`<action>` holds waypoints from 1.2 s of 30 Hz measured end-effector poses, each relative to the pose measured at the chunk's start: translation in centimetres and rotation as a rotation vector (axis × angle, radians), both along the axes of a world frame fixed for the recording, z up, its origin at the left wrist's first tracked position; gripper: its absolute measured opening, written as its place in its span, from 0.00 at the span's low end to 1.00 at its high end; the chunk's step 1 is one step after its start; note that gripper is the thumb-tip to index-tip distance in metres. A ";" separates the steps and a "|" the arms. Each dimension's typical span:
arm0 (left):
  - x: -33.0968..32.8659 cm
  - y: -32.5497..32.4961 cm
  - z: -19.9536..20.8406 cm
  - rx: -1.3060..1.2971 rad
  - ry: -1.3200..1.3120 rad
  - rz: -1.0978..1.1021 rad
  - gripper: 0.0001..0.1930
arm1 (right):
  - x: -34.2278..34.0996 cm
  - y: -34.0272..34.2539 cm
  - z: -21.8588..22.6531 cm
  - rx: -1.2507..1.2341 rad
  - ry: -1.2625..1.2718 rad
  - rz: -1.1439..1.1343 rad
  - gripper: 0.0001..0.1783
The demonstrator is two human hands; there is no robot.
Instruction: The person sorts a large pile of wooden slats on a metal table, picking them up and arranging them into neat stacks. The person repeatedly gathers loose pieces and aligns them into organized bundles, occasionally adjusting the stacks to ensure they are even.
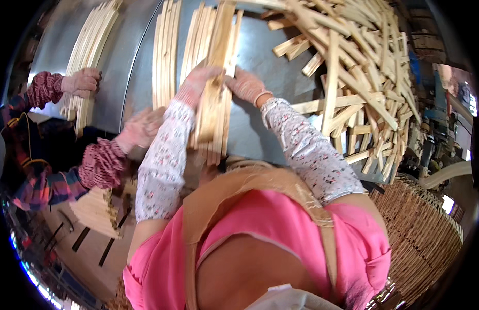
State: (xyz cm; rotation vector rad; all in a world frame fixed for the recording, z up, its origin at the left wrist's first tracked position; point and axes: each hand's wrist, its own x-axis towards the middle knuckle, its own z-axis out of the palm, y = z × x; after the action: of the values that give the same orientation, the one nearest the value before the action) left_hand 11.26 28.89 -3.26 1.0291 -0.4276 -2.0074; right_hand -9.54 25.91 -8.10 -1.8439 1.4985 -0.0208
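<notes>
Wooden strips (219,133) are being held lengthwise between 2 gloved hands, at the upper middle of the view, above a grey metal table (268,132). Along them, a wider plank (206,121) is being kept in the same direction. The plank and strips are being grasped from the left by the left hand (200,80), whose fingers are being curled over the wood. The right edge is being touched by the right hand (246,85); whether its fingers are being closed around anything cannot be told. Both forearms are being covered by floral sleeves (306,142). Just to the left, a separate strip bundle (165,51) is being supported by the table. Farther left, another bundle (94,44) is being gripped by a co-worker's upper hand (81,82), while the co-worker's lower hand (138,129) is being held near the left floral sleeve, its grip unclear. On the right, a loose heap (361,72) of crisscrossed wooden pieces is being borne by the table, with a large stack (417,222) of thin wood being partly shown below it.
</notes>
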 end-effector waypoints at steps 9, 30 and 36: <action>1.7 5.4 2.9 0.077 0.361 -0.089 0.26 | -8.4 -16.9 11.8 -0.739 0.560 0.097 0.51; -7.5 9.6 5.0 -0.064 -0.398 0.270 0.37 | -13.9 4.3 11.3 0.224 -0.251 -0.213 0.37; -7.4 10.9 -0.2 -0.031 -0.709 0.379 0.33 | -12.9 12.6 5.1 0.008 -0.248 -0.169 0.47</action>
State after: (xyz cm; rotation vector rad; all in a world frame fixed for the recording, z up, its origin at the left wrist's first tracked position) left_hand 3.90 39.81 -3.51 1.6562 -0.5741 -1.2595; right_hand -22.45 38.47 -3.02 -1.6371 1.4701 -0.3125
